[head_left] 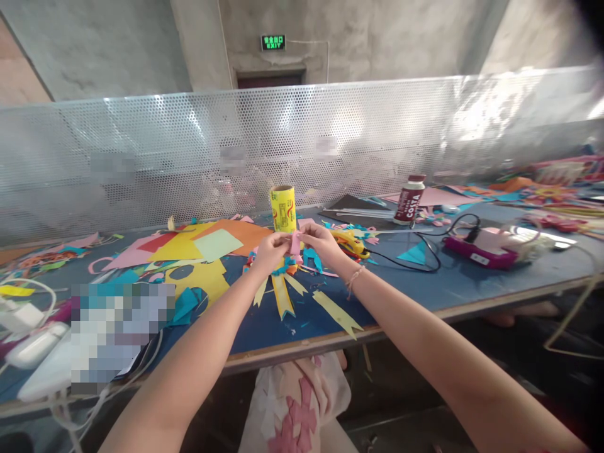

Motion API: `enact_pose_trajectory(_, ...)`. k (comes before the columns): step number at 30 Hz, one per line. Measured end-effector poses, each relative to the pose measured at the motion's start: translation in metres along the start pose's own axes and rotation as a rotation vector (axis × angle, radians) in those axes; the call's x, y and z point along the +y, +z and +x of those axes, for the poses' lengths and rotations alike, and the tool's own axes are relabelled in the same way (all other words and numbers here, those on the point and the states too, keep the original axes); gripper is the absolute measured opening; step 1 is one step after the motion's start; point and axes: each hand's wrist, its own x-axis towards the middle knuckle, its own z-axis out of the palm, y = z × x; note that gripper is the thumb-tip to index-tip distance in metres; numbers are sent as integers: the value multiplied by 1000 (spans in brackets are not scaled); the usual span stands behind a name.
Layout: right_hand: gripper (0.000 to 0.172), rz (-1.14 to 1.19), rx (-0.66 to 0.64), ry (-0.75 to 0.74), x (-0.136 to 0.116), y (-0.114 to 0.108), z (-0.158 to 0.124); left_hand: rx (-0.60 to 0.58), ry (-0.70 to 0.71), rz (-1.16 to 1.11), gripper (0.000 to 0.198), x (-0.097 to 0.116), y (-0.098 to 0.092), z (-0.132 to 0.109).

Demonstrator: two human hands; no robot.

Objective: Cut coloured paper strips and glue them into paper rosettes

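Both hands meet over the middle of the table around a small pink paper strip (295, 243). My left hand (272, 253) pinches its left side, and my right hand (319, 242) grips it from the right. Beneath them lies a paper rosette (283, 267) in blue and orange, partly covered by the hands, with yellow ribbon tails (282, 296) pointing toward me. A loose pale yellow paper ribbon (337, 313) rests to the right, near the table edge. Just behind the hands stands a yellow tape roll (283, 209). A yellow glue gun (350, 244) lies beside my right hand.
Coloured paper sheets (217, 245) spread out on the left. A brown COSTA bottle (409, 200) stands at the back right, near a purple power strip (479, 251) with a black cable. A perforated metal screen (189, 157) runs behind the table. Pink pieces lie on my lap.
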Motion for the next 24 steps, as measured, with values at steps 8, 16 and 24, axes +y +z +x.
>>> enact_pose_trajectory(8,35,-83,31,-54,1,0,1,-20,59,-8,30,4,1,-3)
enact_pose_trajectory(16,33,-91,-14,-29,3,1,1,32,112,63,27,-1,0,1)
enact_pose_trajectory(24,30,-89,-37,-33,8,3,2,79,88,-3,26,-3,0,3)
